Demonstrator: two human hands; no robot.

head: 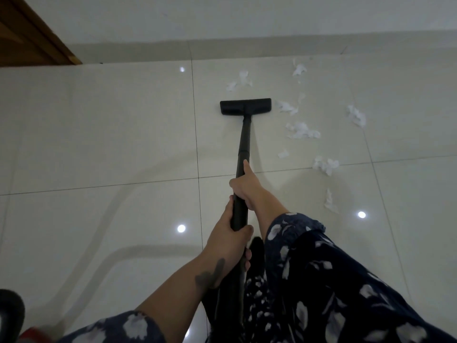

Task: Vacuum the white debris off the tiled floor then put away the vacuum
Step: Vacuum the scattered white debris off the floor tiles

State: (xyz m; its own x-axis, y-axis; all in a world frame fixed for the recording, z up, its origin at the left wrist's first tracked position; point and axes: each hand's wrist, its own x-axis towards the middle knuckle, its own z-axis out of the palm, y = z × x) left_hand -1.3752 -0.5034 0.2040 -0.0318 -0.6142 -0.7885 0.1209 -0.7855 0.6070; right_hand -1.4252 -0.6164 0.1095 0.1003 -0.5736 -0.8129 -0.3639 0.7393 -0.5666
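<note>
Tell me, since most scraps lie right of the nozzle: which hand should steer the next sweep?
Right hand, probably: it grips the wand nearer the nozzle, on the scraps' side.

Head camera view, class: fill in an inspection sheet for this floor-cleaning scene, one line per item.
Surface: glossy pale tiled floor, dark grout lines, lamp reflections.
Job's things: black vacuum head flat on the floor, on a black tube.
Clutter: white paper scraps scattered to the right of the head and beyond it, not yet picked up.
Hands: right hand grips the tube further down, left hand nearer the body.
Cables: nothing seen.
Surroundings: pale wall, wooden door at top left, dark object at bottom left.
</note>
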